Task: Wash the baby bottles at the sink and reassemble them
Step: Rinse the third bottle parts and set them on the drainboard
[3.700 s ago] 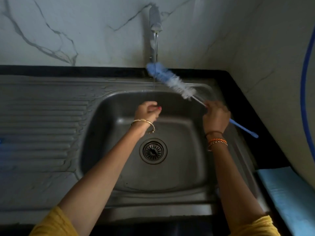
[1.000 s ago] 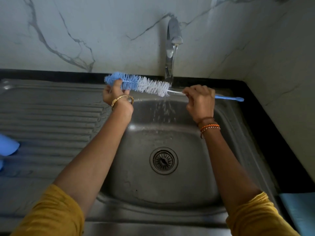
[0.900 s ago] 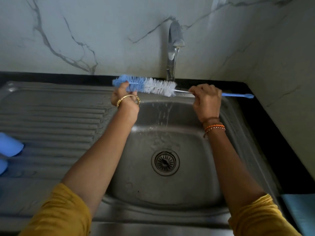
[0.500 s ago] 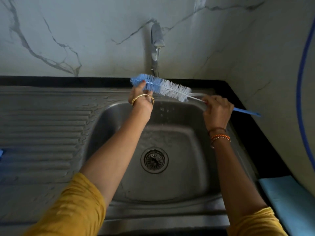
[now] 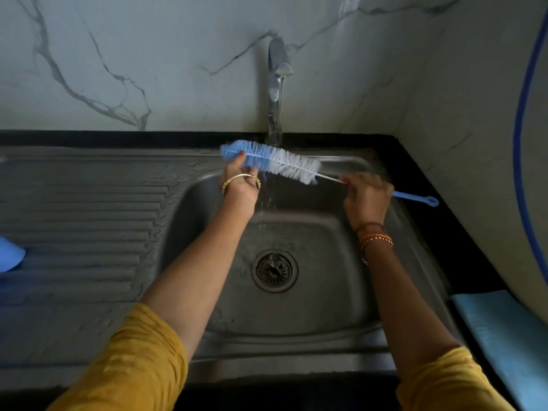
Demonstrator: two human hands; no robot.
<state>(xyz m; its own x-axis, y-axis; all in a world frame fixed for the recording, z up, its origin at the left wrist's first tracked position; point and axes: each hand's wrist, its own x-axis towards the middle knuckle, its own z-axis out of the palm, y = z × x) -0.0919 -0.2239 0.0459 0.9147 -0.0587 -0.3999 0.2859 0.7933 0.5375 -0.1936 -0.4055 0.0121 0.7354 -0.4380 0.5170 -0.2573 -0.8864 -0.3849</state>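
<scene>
Item: bottle brush [image 5: 272, 163], blue and white bristles, being held level over the sink [image 5: 311, 321] and being rinsed under the tap [image 5: 277, 84] at 12 o'clock. The bristle tip is being pinched by the fingers of the left hand [image 5: 238, 179]; the thin handle is being gripped by the curled fingers of the right hand [image 5: 366, 197], its blue end projecting toward 3 o'clock. Water is being shed from the bristles into the basin above the drain [image 5: 275, 271]. No baby bottles are being shown; only a blue object [image 5: 10, 256] is being cropped at 9 o'clock on the draining board, unidentifiable. Progress is being judged as brush cleaning only; washing status and reassembly cannot be told. Against the frame half a second earlier, the brush is being held at much the same tilt under the tap, with both grips unchanged.
</scene>
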